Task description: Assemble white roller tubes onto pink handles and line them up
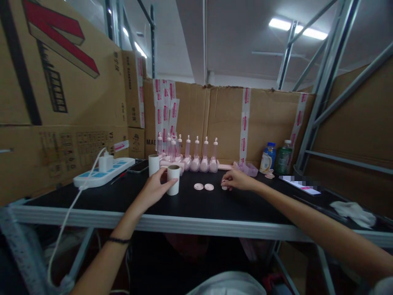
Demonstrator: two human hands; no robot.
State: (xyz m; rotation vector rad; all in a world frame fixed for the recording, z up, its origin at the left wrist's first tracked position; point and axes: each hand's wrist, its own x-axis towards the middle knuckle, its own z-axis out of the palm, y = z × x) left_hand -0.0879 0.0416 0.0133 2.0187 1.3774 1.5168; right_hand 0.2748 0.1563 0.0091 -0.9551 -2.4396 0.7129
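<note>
Cardboard (227,123) walls the back of the black table (196,207), and before it the front tube (173,186), white and upright! On it goes the left hand (155,186): thumb across its face, fingers curled round the side, a proper grasp. Just behind the front tube, to its left, a second tube (152,165). Right of the front tube, two pink discs (198,187) lying flat, side by side, and past them the right hand (238,180), fingertips pinching a third disc (224,187). Behind the front tube, pink devices (195,164), narrow ends up. Well left of it, a power strip (123,164); well right, a blue-capped bottle (267,157), a green bottle (284,159) and, farther out, a white cloth (353,213).
</note>
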